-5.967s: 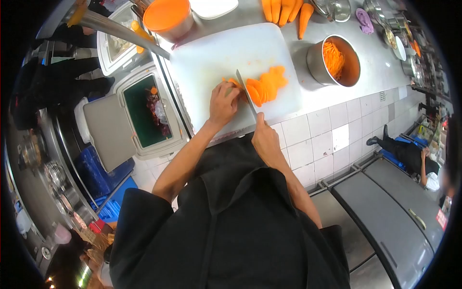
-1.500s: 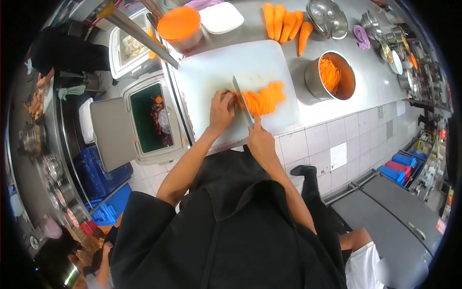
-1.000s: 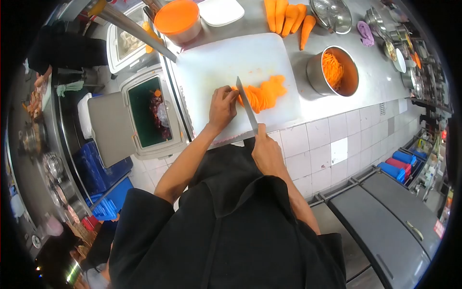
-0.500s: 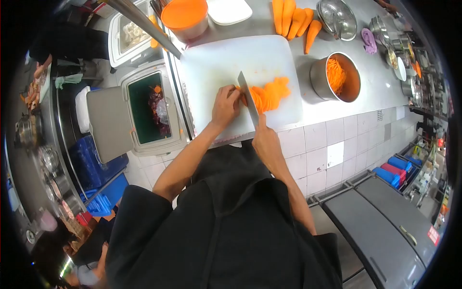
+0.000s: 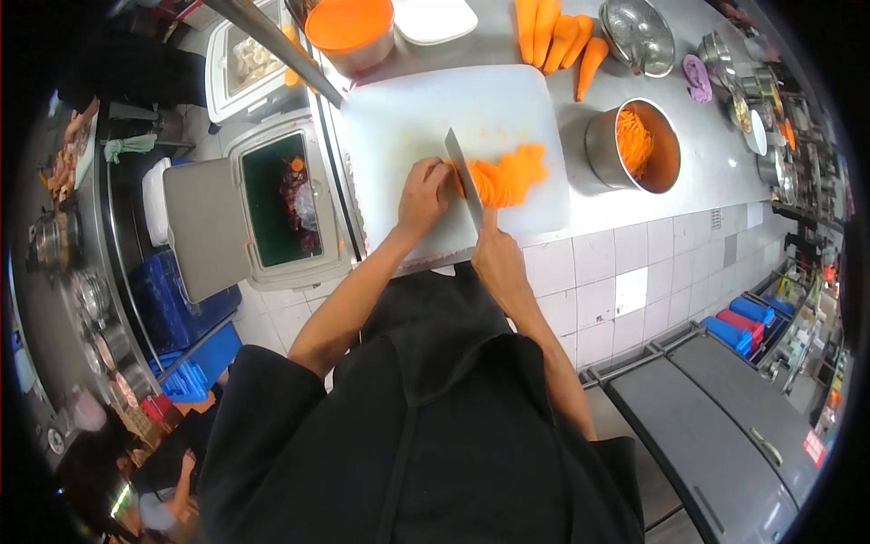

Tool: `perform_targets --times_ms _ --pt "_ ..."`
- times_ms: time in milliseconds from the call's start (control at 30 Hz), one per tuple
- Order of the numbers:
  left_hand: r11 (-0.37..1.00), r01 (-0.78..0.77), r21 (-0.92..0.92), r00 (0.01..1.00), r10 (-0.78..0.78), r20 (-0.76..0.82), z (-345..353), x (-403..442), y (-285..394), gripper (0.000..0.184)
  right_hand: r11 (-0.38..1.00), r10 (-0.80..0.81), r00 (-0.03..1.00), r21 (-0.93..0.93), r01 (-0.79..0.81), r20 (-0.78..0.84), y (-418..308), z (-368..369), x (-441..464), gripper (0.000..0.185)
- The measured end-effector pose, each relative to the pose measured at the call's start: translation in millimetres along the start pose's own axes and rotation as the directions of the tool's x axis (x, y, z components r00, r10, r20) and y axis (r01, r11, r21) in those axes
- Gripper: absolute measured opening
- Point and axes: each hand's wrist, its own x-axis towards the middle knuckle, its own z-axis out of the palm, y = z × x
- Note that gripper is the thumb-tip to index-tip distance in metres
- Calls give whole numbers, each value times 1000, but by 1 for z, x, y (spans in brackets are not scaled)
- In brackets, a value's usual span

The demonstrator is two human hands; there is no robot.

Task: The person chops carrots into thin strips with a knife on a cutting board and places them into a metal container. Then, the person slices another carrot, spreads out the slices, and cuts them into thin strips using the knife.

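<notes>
A bin (image 5: pixel 328 204) is standing open just beyond the left edge of a steel counter (image 5: pixel 716 181), its green interior holding a dark heap that is too unclear to name. An orange-lidded tub (image 5: pixel 351 25) is sitting near that left edge, behind a white cutting board (image 5: pixel 399 109), which is occupying the near left corner of the counter. On the board, a person's left hand (image 5: pixel 424 195) is pressing down, its fingers bunched and bent around a carrot piece (image 5: pixel 447 164) that they are mostly hiding. A white container (image 5: pixel 435 18) is resting farther back, beside the tub. A knife (image 5: pixel 464 172) is standing between the left hand and a row of carrot slices (image 5: pixel 507 177), its tip pointing away from the counter's near edge. The right hand (image 5: pixel 498 258) is gripping it near that edge, fingers wrapped closed and covering the handle. The slices are overlapping to the right of the blade, spreading toward the board's right edge. Five whole carrots (image 5: pixel 562 38) are lying behind the board's far right corner. A steel pot (image 5: pixel 603 154) is standing just right of the board, holding shredded carrot (image 5: pixel 633 143). A metal bowl (image 5: pixel 637 36) is sitting behind the pot, and a purple cloth (image 5: pixel 697 79) is lying farther right.
</notes>
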Motion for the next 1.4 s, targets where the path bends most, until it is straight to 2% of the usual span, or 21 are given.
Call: perform_targets --times_ms 67,167,300,367,600,700,767,900,967,1000,1067,1200,1267,1400 --pt "994 -97 57 995 97 4 -2 -4 1 24 999 34 998 2 -34 53 -11 -11 -12 35" --pt "995 -89 54 996 89 3 -2 -3 5 23 994 96 988 -56 -90 124 -29 -29 -29 33" --pt "996 -69 48 997 69 17 -4 -3 8 27 990 128 983 -71 -120 128 -24 -20 -32 32" --pt "992 -98 77 995 97 19 -6 -1 9 28 1000 2 1000 -20 -2 1 1 7 -20 26" --pt "995 -71 69 997 69 34 -3 0 4 27 1000 -10 999 20 11 -40 12 21 1 28" --pt "994 -92 56 995 90 38 -2 -3 1 26 999 24 999 -47 -26 -35 9 23 -1 28" --pt "997 -81 14 997 81 -19 -2 -3 2 20 986 -23 999 -169 17 -34 9 26 0 29" --pt "1000 -10 -24 998 9 -56 -1 -3 3 20 984 -29 997 -178 16 -71 10 26 1 34" --pt "1000 -23 -9 999 22 -44 -2 -2 2 21 998 -53 999 -29 52 -12 8 16 1 40" --pt "1000 -23 -10 999 23 -48 -4 0 2 21 998 -55 998 -31 55 -12 9 11 0 40" --pt "998 -56 -7 998 56 14 -9 2 2 21 987 12 997 161 -23 71 10 5 -2 44" --pt "999 -29 -35 1000 29 2 -9 -1 2 21 995 33 999 91 -34 7 12 8 -2 43" --pt "996 -86 16 996 86 0 -7 -2 -1 21 995 2 999 99 3 -54 8 4 0 29" --pt "995 -89 40 996 88 15 -9 0 -4 21 993 -2 999 115 7 -43 -15 -12 -7 29"
